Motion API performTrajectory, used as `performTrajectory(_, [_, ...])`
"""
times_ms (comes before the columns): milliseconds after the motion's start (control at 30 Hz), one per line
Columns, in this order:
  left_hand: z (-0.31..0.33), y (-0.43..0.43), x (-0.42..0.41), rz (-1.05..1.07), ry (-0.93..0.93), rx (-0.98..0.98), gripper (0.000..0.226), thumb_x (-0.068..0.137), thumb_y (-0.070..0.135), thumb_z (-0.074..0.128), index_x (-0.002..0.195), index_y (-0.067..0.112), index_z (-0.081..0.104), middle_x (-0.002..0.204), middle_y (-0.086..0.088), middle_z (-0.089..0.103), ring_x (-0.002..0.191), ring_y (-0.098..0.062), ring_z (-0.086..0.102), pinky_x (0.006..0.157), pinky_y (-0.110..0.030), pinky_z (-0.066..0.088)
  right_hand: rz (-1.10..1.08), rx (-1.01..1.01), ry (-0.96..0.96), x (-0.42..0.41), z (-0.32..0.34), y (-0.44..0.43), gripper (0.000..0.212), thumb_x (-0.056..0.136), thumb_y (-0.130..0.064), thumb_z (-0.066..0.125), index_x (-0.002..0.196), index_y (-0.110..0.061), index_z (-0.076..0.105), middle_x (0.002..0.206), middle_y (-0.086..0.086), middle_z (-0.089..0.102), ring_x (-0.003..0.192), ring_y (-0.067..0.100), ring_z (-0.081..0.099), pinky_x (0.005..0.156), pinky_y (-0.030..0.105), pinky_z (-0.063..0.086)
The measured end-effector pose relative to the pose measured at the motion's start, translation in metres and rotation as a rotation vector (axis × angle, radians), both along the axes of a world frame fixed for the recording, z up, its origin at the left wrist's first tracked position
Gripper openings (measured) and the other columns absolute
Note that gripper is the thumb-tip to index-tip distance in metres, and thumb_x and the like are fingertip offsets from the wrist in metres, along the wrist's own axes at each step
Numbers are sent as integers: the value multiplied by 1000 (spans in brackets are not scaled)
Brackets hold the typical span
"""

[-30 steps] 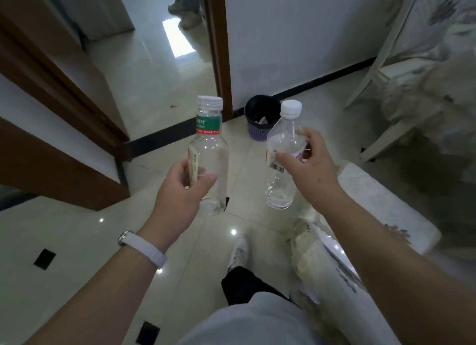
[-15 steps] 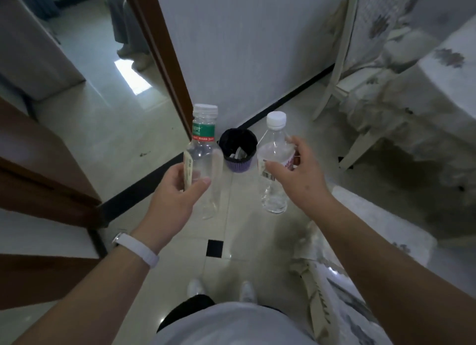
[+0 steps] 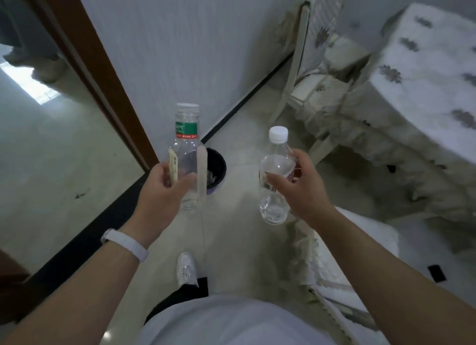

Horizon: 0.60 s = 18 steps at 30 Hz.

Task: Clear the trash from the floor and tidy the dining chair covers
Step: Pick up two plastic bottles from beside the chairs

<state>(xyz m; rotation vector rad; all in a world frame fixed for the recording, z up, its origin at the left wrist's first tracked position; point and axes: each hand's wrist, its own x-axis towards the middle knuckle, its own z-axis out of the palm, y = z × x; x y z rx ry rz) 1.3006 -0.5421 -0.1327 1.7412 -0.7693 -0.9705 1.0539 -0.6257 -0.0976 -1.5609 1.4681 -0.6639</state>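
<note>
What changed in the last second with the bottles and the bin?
The bin looks nearer and now shows partly behind the green-label bottle instead of between the bottles. Nothing was let go: the left hand keeps its grip on that bottle, the right hand on the other bottle, both upright.

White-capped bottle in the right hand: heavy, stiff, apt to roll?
Probably light: the white-capped bottle looks clear and mostly empty. Likely to dent if the right hand squeezes, as the wall looks thin. Its round body would probably roll if laid down.
</note>
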Motion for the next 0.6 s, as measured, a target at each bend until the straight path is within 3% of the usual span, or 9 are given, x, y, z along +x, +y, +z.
performTrajectory(67, [-2, -25, 24, -20, -11, -5, 33, 88, 31, 70, 116, 21, 57, 98, 0, 66, 82, -11, 60, 64, -21, 42, -31, -7, 11, 21, 5, -16, 40, 80, -23, 77, 95, -47, 49, 90, -19, 63, 79, -12, 61, 65, 13, 47])
performTrajectory(267, [-10, -89, 67, -79, -11, 30, 30, 89, 27, 68, 114, 22, 53, 94, 6, 60, 78, -4, 57, 53, -4, 41, -84, -11, 77, 64, -6, -63, 40, 78, -30, 79, 96, -50, 48, 93, -18, 64, 80, -8, 62, 71, 16, 48])
performTrajectory(433, [-30, -140, 83, -106, -40, 113, 31, 89, 27, 68, 115, 19, 53, 97, 8, 58, 81, 0, 55, 54, -4, 39, -83, 34, 50, 83, -35, -114, 51, 78, -29, 79, 118, -33, 49, 92, -20, 61, 77, -16, 59, 62, 2, 43])
performTrajectory(533, [-41, -174, 85, -88, -32, 157, 33, 89, 29, 68, 115, 21, 51, 98, 9, 59, 83, 1, 56, 61, -12, 40, -65, 65, 25, 93, -60, -149, 59, 78, -30, 79, 128, -24, 48, 97, -20, 59, 82, -14, 59, 68, 8, 48])
performTrajectory(600, [-50, -199, 84, -90, -21, 187, 33, 88, 29, 69, 114, 21, 51, 99, 7, 61, 86, -4, 59, 65, -16, 44, -61, 76, 4, 98, -79, -178, 61, 76, -33, 80, 128, -25, 50, 104, -17, 61, 86, -7, 62, 79, 20, 55])
